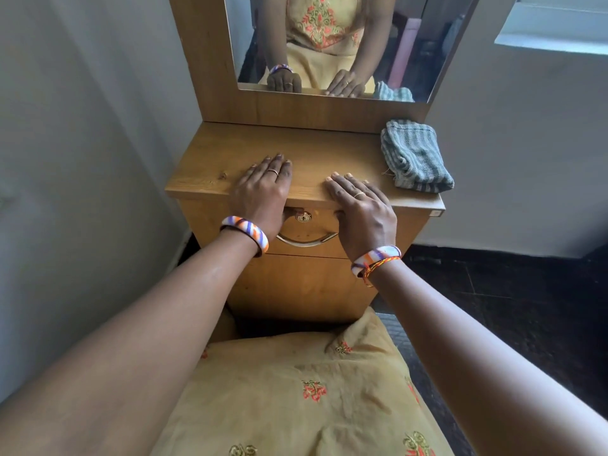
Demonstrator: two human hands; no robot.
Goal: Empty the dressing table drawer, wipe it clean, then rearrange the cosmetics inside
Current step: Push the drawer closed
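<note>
1. The drawer [306, 233] sits closed at the top of a wooden dressing table [210, 169], just under the tabletop edge. Its front carries a small round lock [303, 217] and, below that, a curved metal handle [307, 241].
2. The left hand [263, 189] lies palm down on the front of the tabletop, fingers straight and slightly spread. Its thumb hangs over the edge beside the lock; whether it touches the drawer front is unclear.
3. The right hand [360, 202] also lies flat on the tabletop edge, fingers straight, thumb dropped over the edge above the handle's right end.
4. Each hand wears a thin ring; each wrist has a bangle striped in orange, purple and white. The right wrist also has a knotted thread.
5. A folded striped cloth [413, 156], blue-grey, rests on the table's far right corner, well apart from the hands.
6. A mirror [335, 44] rises behind the tabletop and reflects both hands and the cloth.
7. The person's lap, in yellow embroidered fabric [296, 390], fills the foreground.
8. No cosmetics can be seen.
</note>
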